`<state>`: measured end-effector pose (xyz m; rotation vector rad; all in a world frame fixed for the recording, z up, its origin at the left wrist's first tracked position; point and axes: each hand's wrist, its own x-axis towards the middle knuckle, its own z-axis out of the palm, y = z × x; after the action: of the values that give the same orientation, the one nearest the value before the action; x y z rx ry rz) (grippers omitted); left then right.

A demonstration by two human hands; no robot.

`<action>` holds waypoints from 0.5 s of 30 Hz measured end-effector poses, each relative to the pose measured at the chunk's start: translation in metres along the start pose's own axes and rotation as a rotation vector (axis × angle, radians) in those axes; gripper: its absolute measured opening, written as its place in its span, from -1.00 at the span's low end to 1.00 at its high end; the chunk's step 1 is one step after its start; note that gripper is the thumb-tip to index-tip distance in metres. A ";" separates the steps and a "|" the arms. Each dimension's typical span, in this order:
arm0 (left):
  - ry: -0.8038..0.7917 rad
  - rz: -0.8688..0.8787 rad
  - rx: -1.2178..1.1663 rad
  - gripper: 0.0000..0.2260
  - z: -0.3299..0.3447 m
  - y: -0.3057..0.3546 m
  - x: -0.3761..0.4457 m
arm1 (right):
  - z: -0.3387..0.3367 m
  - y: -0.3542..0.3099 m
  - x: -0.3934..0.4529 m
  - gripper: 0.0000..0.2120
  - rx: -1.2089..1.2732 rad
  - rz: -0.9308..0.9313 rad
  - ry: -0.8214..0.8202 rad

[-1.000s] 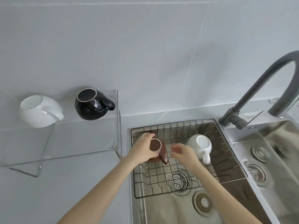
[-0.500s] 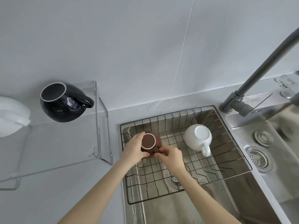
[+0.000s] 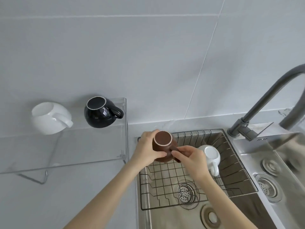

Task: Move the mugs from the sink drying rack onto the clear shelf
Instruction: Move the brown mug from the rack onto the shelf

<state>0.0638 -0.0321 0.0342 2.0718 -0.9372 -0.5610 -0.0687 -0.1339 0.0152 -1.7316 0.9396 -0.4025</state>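
Note:
A brown mug (image 3: 162,142) is upside down, held above the left end of the wire drying rack (image 3: 234,176) in the sink. My left hand (image 3: 146,150) wraps its left side. My right hand (image 3: 192,158) pinches its handle from the right. A white mug (image 3: 212,156) sits upside down in the rack just right of my right hand. On the clear shelf (image 3: 92,151) to the left stand a black mug (image 3: 99,113) and another white mug (image 3: 49,118), both upside down.
A grey curved faucet (image 3: 257,111) rises at the right behind the sink. A second basin with a drain (image 3: 267,187) lies to the right. The sink drain (image 3: 185,193) sits under the rack. The tiled wall stands close behind the shelf.
Both hands have closed on the brown mug and lifted it off the rack, up and slightly left. The camera view has shifted.

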 end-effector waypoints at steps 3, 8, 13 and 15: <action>0.157 0.094 -0.029 -0.31 -0.031 0.015 -0.019 | -0.001 -0.039 -0.007 -0.92 0.065 -0.098 -0.007; 0.447 0.124 -0.108 -0.31 -0.093 0.016 -0.057 | 0.021 -0.109 -0.024 -0.93 0.182 -0.265 -0.194; 0.667 0.041 -0.104 -0.34 -0.144 -0.009 -0.091 | 0.077 -0.153 -0.023 -0.92 0.167 -0.326 -0.403; 0.719 -0.008 -0.125 -0.35 -0.162 -0.022 -0.101 | 0.103 -0.164 -0.021 -0.93 0.153 -0.335 -0.478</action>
<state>0.1140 0.1319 0.1210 1.9393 -0.4534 0.1333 0.0512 -0.0324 0.1302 -1.7372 0.2695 -0.2477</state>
